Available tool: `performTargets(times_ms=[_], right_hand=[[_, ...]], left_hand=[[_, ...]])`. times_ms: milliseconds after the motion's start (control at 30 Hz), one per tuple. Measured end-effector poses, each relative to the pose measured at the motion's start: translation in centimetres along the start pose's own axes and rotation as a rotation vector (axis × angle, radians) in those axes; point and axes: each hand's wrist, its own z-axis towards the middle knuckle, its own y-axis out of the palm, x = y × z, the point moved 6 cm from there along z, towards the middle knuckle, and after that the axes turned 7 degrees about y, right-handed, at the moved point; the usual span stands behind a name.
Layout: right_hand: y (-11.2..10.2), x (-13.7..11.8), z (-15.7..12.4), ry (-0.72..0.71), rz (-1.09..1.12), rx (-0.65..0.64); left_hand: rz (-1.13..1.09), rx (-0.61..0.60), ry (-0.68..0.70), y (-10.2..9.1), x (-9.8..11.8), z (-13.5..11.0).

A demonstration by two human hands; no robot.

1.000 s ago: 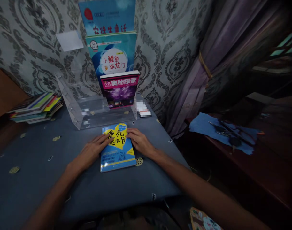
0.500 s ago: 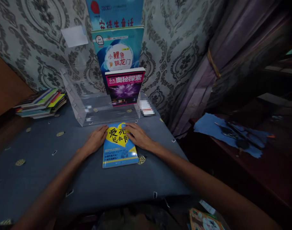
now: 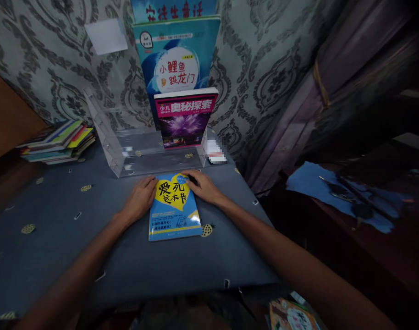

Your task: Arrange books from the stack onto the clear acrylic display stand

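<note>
A blue book (image 3: 171,220) with a yellow heart on its cover lies on the cloth-covered table, cover up. My left hand (image 3: 142,195) is closed at its upper left edge, fingers pressed together against the side. At the upper right corner, my right hand (image 3: 202,187) grips the edge, with fingertips on the cover by the heart. Just behind the book stands a clear acrylic display rack (image 3: 108,137). A magenta-and-purple book (image 3: 185,123) leans in its front tier, and a teal book (image 3: 178,41) rises behind that one, with another blue book (image 3: 175,10) cut off at the top.
To the left, a pile of books (image 3: 58,142) rests on the table. A small pixelated white item (image 3: 216,152) sits right of the rack. Over on the right, a dark red surface carries a blue cloth (image 3: 309,183) with dark items. An orange book (image 3: 285,316) shows below the table's edge.
The view has tilted slightly downward and shifted, so the rack and its books appear higher. My right hand's fingers have drawn back a little from the heart toward the book's corner.
</note>
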Motion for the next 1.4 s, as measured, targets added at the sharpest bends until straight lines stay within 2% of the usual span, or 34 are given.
performTargets(times_ms=[300,533,700,1133,1400], right_hand=[[-0.5,0.7,-0.1,0.060,0.199,0.026],[-0.7,0.8,0.0,0.045,0.211,0.048],[-0.8,0.6,0.1,0.031,0.191,0.052],[-0.6,1.0,-0.1,0.018,0.218,0.040],[-0.6,0.5,-0.2,0.007,0.212,0.026]], left_hand=[[-0.159,-0.036,0.139,0.9,1.2,2.8],[-0.141,-0.172,0.220,2.5,2.9,5.9],[-0.119,-0.188,0.261,3.0,4.0,7.2],[-0.079,-0.129,0.338,3.4,3.7,6.9],[-0.083,-0.190,0.372,3.4,2.3,5.8]])
